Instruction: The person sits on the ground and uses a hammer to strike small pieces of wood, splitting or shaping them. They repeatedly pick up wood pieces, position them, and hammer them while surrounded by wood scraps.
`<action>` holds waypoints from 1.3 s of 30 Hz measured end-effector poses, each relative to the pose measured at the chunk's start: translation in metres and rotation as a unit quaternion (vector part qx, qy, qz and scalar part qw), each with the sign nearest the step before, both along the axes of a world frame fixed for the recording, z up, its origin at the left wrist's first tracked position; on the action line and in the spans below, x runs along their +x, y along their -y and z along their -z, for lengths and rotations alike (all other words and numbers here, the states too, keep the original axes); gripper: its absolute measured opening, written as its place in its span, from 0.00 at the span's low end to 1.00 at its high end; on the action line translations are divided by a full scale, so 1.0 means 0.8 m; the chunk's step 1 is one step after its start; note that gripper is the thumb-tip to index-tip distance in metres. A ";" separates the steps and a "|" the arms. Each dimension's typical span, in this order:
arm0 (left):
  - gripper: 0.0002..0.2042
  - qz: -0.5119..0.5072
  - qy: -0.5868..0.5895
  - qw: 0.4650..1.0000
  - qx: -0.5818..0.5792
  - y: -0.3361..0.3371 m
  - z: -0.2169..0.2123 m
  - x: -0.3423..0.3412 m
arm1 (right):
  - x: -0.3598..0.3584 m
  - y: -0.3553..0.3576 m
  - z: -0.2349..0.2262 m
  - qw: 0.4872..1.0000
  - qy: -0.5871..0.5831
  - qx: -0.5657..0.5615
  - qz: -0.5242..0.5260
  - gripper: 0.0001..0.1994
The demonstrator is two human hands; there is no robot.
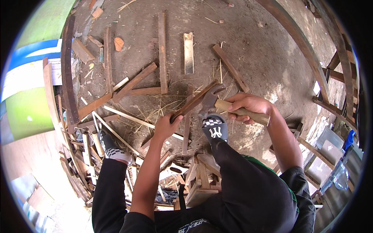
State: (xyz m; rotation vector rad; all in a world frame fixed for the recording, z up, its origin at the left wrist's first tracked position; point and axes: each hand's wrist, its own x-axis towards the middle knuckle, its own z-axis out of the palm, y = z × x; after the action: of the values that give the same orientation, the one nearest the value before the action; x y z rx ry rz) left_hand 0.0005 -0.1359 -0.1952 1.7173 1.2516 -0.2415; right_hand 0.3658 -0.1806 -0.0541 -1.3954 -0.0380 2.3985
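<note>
My right hand (248, 106) grips the wooden handle of a claw hammer (211, 100), whose metal head rests against a dark wooden strip (194, 101). My left hand (168, 124) holds the lower end of that strip, which slants up to the right. My right foot in a black slide sandal (215, 128) is planted just below the hammer head. My left foot in a matching sandal (110, 146) stands among scrap wood at the left.
Loose boards (162, 50) and sticks lie scattered over the dirt ground (256, 50). A pile of offcuts (198, 178) sits between my legs. Long planks (68, 70) lean at the left; wooden frames (338, 77) stand at the right.
</note>
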 end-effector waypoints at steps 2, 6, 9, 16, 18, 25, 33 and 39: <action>0.32 0.020 -0.047 0.998 -0.020 0.000 0.002 -0.011 | -0.002 0.001 0.005 1.000 -0.019 0.007 -0.008 0.15; 0.33 0.039 -0.111 0.992 0.048 0.019 0.014 -0.009 | 0.006 0.010 0.040 0.997 -0.059 -0.030 -0.035 0.16; 0.34 0.025 -0.139 0.986 0.092 0.032 0.016 -0.006 | 0.000 0.015 0.037 0.990 -0.095 -0.057 0.091 0.20; 0.41 0.064 -0.217 0.972 0.061 0.033 0.020 0.001 | 0.007 0.027 0.046 0.942 -0.245 -0.139 0.184 0.23; 0.43 0.077 -0.240 0.967 0.049 0.029 0.020 0.004 | 0.008 0.023 0.037 0.945 -0.233 -0.144 0.180 0.23; 0.45 0.087 -0.260 0.961 0.027 0.024 0.019 0.007 | 0.019 -0.019 -0.038 0.978 0.049 -0.059 -0.193 0.29; 0.44 0.084 -0.245 0.964 0.068 0.034 0.023 0.006 | -0.024 -0.021 -0.048 0.947 0.217 -0.025 -0.234 0.23; 0.44 0.076 -0.217 0.970 0.080 0.040 0.028 0.003 | -0.059 0.008 -0.051 0.938 0.298 -0.025 -0.173 0.21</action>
State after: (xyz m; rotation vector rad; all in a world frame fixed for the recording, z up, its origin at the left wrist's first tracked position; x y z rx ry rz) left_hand 0.0032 -0.1680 -0.2176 1.9700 1.4823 -0.6521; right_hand 0.3187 -0.1870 -0.0136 -2.2508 -0.4107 2.1318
